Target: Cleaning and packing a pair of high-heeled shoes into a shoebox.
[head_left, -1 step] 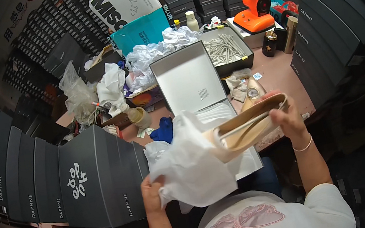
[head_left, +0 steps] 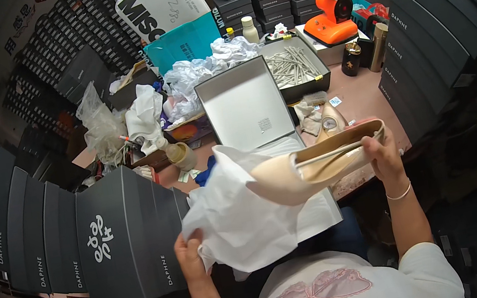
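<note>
My right hand (head_left: 384, 156) grips a beige flat shoe (head_left: 282, 178) by its heel, the toe pointing left. A pale stick lies lengthwise inside the shoe's opening. My left hand (head_left: 192, 256) pinches the edge of a sheet of white tissue paper (head_left: 246, 227), which spreads up to the shoe's toe. Below both is a shoe box (head_left: 244, 106) with its lid raised and a white inside; the shoe and paper cover much of its tray. A second beige shoe (head_left: 330, 117) with a round ornament lies on the table behind my right hand.
Dark shoe boxes stand at the left (head_left: 107, 236) and in a tall stack at the right (head_left: 423, 40). Behind the open box are a box of pale sticks (head_left: 294, 66), crumpled paper (head_left: 193, 74) and an orange device (head_left: 331, 21). A jar (head_left: 181, 156) stands left of the lid.
The shoe has come clear of the tissue at its toe, which now shows, and has shifted slightly right with my right hand. My left hand has moved a little left and down with the paper.
</note>
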Tool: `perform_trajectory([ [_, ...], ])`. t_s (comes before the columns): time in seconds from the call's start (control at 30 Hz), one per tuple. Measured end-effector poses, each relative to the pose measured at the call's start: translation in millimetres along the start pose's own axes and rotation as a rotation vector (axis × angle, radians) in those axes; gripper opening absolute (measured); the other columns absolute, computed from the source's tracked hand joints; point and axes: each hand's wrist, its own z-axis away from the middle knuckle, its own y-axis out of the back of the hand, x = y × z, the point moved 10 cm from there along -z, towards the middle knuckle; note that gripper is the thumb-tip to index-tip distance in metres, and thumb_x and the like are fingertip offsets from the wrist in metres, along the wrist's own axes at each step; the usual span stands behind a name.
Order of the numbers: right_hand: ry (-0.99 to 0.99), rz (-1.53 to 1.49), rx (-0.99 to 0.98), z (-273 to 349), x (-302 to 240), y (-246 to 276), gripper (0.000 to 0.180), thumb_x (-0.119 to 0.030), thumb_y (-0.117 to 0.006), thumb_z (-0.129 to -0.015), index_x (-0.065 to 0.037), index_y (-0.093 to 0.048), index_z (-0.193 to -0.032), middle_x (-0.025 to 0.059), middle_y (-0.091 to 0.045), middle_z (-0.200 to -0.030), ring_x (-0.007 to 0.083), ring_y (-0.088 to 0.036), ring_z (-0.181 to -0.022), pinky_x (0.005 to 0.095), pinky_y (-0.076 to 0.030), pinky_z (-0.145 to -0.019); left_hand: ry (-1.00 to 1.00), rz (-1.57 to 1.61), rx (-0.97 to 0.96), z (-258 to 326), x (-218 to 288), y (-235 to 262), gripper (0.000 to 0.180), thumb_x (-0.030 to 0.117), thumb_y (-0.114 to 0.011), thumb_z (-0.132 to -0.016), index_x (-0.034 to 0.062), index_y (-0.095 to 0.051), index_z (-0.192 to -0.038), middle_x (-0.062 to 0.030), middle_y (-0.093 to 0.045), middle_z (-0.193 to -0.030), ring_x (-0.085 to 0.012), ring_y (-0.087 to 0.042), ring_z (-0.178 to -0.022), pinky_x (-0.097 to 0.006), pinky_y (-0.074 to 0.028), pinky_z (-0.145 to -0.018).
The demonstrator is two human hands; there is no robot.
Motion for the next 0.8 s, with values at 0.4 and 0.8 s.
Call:
perform_trajectory([
  [0.4,0.22,0.145,0.253,46.9,17.5,2.5,0.047,-0.023,-0.072,-0.084,0.003,-0.048,-0.116,0.0168,-0.058,-0.121,0.0203,-0.056,-0.113,0.034,-0.043,-0.101,-0.29,-1.399,-0.806,-19.4,-135.7,-176.8,0.053,0.032,-0.072,-0.079,-0.0017,-0.056,-0.116,-0.0231,-0.051,-0.135,-0.03,-0.051,-0.127,-0.052,-0.029,-0.112],
  [0.8,-0.02,0.639,-0.481,67.0,66.5,-111.8,0.026,-0.02,-0.067,-0.089,-0.001,-0.06,-0.106,0.013,-0.061,-0.099,0.0237,-0.063,-0.09,0.0321,-0.05,-0.076,-0.007,0.409,-0.155,-13.1,-69.4,-147.8,0.07,0.04,-0.062,-0.08,-0.0005,-0.044,-0.134,-0.0177,-0.054,-0.13,-0.0311,-0.051,-0.125,-0.044,-0.04,-0.11],
])
